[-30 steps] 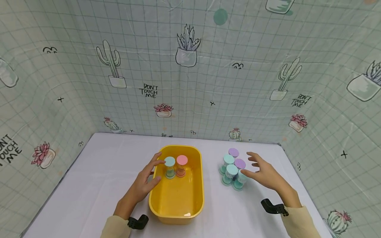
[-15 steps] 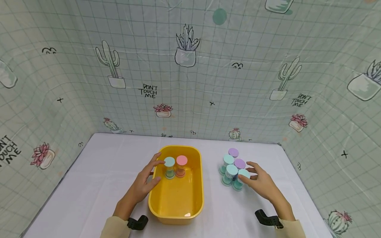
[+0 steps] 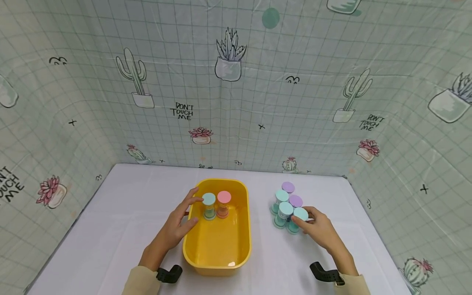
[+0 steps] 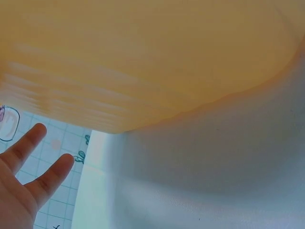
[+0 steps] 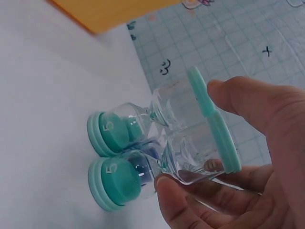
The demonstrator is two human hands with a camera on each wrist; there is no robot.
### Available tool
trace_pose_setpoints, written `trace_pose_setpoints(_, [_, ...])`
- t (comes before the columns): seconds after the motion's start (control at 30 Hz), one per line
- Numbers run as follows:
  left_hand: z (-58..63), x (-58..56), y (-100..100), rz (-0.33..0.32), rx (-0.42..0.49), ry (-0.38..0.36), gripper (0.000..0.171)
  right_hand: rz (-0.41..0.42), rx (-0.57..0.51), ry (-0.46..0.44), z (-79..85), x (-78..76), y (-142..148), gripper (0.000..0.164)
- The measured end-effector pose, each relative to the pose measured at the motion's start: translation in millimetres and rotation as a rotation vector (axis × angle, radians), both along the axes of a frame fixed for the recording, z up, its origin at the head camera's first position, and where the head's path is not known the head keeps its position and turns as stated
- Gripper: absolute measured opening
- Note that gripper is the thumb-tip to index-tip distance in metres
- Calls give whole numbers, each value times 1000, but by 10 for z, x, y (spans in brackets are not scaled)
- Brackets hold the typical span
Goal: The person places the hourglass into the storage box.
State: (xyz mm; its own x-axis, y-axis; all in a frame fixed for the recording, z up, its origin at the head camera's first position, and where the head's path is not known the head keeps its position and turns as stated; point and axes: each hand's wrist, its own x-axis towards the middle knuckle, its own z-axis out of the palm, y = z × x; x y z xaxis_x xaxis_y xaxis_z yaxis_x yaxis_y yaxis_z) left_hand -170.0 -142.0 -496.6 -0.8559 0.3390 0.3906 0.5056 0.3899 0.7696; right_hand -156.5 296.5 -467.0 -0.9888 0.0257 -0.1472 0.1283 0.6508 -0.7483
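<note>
My right hand (image 3: 324, 230) holds a teal-capped sand timer (image 3: 300, 214), with the thumb on its near side and the fingers around its far side. In the right wrist view this timer (image 5: 116, 183) stands on the table close beside another teal one (image 5: 107, 131); both bases bear a 5. My left hand (image 3: 174, 226) lies at the left rim of a yellow bin (image 3: 217, 252), thumb and index finger reaching over the edge. Inside the bin stand a light-blue-capped timer (image 3: 209, 199) and a pink-capped timer (image 3: 223, 197). Two straight fingers (image 4: 50, 179) show beneath the bin's wall in the left wrist view.
Beside the held timer stand two more teal timers (image 3: 285, 209) and two purple-capped ones (image 3: 296, 200), grouped tightly. A white cloth (image 3: 129, 213) covers the table. Patterned fabric (image 3: 258, 102) walls off the back and both sides.
My right hand has come down and leftward from above the group, and its fingers have closed around the nearest teal sand timer. My left hand stays at the bin's rim.
</note>
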Motion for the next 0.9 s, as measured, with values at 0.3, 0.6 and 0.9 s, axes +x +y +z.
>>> trace_pose_setpoints(0.3, [3, 9, -2, -8, 13, -22, 46, -30, -25, 5, -20, 13, -38, 63])
trace_pose_setpoints(0.6, [28, 9, 7, -20, 17, -20, 46, -19, -45, -15, 22, 43, -19, 63])
trace_pose_setpoints(0.9, [52, -1, 4, -26, 20, -18, 47, 4, -55, -21, 75, 57, -11, 56])
